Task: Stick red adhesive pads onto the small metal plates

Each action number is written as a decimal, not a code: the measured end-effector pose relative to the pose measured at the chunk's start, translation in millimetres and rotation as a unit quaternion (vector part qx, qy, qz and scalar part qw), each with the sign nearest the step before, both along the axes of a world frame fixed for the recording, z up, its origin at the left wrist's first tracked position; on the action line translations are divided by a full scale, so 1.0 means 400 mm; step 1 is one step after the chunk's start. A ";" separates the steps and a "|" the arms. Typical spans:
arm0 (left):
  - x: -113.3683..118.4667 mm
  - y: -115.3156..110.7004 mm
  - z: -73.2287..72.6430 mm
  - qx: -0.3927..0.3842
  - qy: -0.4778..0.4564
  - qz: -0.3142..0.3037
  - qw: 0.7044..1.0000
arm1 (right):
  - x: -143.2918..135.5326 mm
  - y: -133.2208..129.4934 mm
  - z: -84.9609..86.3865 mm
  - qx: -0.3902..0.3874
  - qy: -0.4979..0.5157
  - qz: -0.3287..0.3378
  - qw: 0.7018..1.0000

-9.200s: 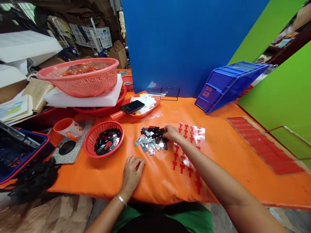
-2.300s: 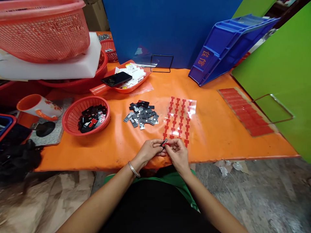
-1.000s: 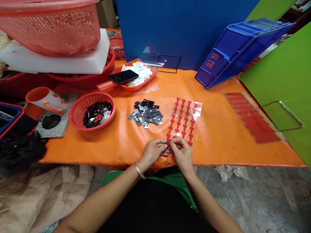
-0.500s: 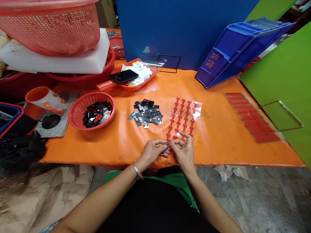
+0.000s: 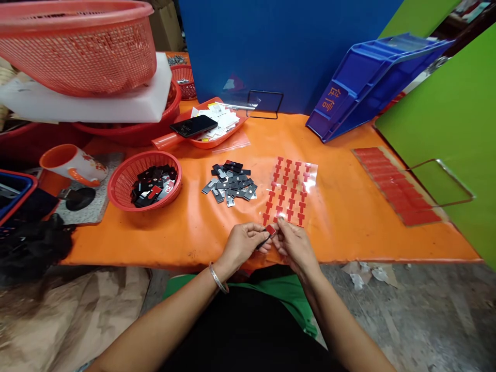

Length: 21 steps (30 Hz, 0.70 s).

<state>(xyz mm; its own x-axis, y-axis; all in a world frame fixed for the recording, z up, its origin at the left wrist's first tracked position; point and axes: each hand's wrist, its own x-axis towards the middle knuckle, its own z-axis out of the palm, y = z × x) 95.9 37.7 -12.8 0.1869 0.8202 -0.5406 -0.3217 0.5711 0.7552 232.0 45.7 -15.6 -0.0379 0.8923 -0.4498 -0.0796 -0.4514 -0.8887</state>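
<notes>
My left hand (image 5: 245, 243) is closed in a pinch on a small black plate (image 5: 264, 241). A red sticker (image 5: 270, 230) covers the plate's far end. My right hand (image 5: 296, 245) is at that end, its curled fingertips against the plate's edge; part of the contact is hidden. Just beyond my hands lies a clear sheet (image 5: 313, 181) with rows of red T-shaped stickers (image 5: 290, 191). To its left is a loose pile of dark flat plates (image 5: 231, 182). A red basket (image 5: 112, 188) farther left holds more plates, some with red on them.
A red scoop (image 5: 166, 142) with paper slips and a phone (image 5: 194, 125) lies behind the pile. At left are a mug (image 5: 64, 160) and stacked baskets (image 5: 77, 51). A blue bin (image 5: 337, 103) leans at the back right. A red-striped sheet (image 5: 395, 183) lies at right.
My right hand has turned and shifted slightly off the plate's top, so the red end shows more fully. My left hand keeps its pinch. The view has tilted a little.
</notes>
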 end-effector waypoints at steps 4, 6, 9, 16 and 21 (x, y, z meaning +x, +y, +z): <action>0.000 -0.007 -0.003 -0.001 0.008 -0.002 1.000 | -0.008 -0.003 0.000 0.025 -0.001 0.029 0.999; -0.008 -0.013 -0.008 0.007 0.019 -0.006 1.000 | -0.020 -0.006 -0.003 0.030 -0.004 0.034 0.999; -0.048 -0.010 -0.005 0.037 0.050 -0.012 0.998 | -0.040 -0.005 -0.008 0.029 -0.018 0.055 0.998; -0.330 0.065 0.088 0.271 0.479 0.161 0.819 | -0.075 0.025 -0.021 0.250 -0.207 0.118 0.938; -0.490 0.091 0.109 0.283 0.676 0.200 0.650 | -0.098 0.100 -0.043 0.416 -0.390 0.126 0.812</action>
